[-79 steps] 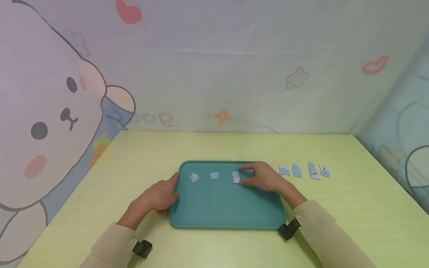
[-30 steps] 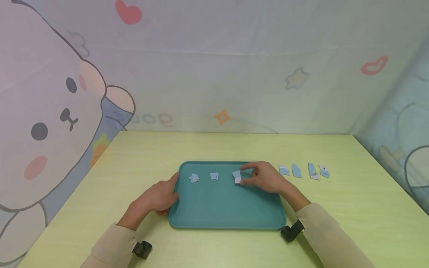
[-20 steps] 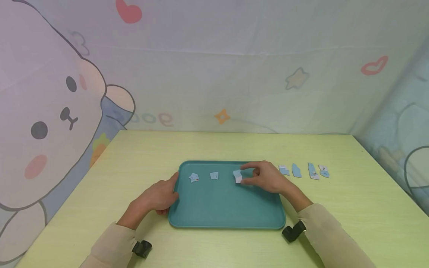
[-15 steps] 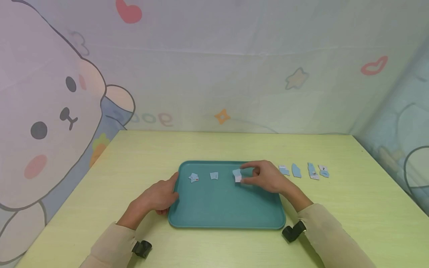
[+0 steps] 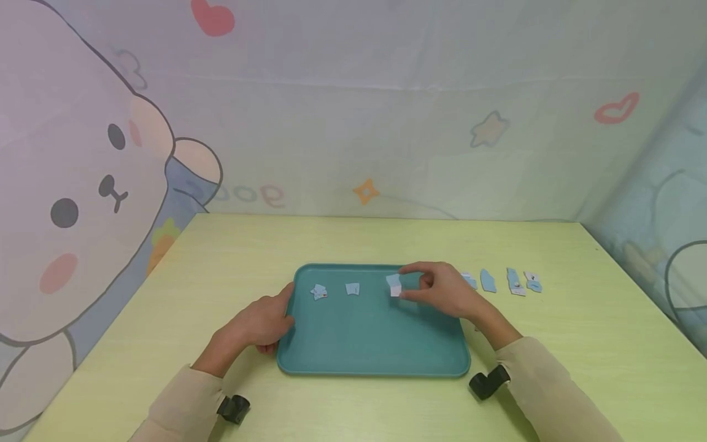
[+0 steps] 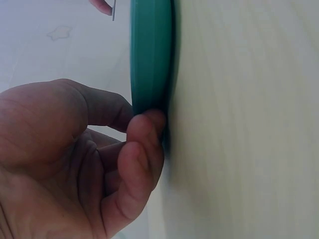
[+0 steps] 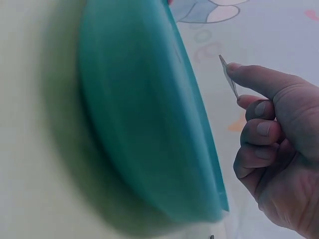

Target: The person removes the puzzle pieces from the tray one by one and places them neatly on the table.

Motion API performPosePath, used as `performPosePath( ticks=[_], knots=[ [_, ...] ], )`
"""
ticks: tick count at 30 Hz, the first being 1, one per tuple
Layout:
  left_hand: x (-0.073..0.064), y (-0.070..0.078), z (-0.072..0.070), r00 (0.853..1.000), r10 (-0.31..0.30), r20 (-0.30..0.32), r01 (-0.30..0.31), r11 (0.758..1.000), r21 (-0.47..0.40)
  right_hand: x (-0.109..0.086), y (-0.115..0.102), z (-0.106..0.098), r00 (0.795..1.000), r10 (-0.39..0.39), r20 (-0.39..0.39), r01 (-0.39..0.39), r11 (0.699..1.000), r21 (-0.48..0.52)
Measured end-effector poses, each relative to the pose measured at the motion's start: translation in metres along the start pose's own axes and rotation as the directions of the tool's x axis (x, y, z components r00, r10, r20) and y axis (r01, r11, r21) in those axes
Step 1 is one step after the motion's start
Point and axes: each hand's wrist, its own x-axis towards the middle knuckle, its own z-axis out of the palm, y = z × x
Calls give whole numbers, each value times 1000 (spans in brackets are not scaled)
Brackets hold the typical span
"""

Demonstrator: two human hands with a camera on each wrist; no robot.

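My right hand (image 5: 444, 290) pinches a thin light-blue and white puzzle piece (image 5: 394, 285) between thumb and index finger. In the right wrist view that piece (image 7: 228, 78) shows edge-on, raised above the tray, the other fingers curled into the palm. My left hand (image 5: 264, 320) grips the left rim of the teal tray (image 5: 375, 344). From the left wrist view, the thumb and curled fingers of this hand (image 6: 99, 154) are at the tray's edge (image 6: 151, 55). On the tray lie a small star-like cluster of pieces (image 5: 318, 292) and a single piece (image 5: 352, 288).
Several more pieces lie on the pale yellow table (image 5: 580, 344) right of the tray, among them a plain blue one (image 5: 488, 280) and a long one (image 5: 516, 282). My right hand partly hides the nearest piece (image 5: 469, 279). A printed cloth (image 5: 353, 123) hangs behind the table.
The puzzle piece in my right hand has risen off the tray and shifted slightly right, tilting as it came up. My left hand and the tray have stayed in place.
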Motion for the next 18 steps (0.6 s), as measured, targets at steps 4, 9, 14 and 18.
performPosePath(
  ticks=[4,9,14,18],
  knots=[
    [0,1,0,1000,-6,1,6,1000,1,-2,2,-2,1000,-10,-8,10,1000,14],
    [0,0,0,1000,-5,0,5,1000,-3,-3,5,-6,999,-23,-28,24,999,25],
    [0,-1,1,1000,-3,-1,3,1000,-3,-7,7,-9,999,-31,-35,32,999,42],
    [0,-1,0,1000,1,1,-1,1000,-5,-10,9,-11,999,-28,-37,30,998,51]
  ],
)
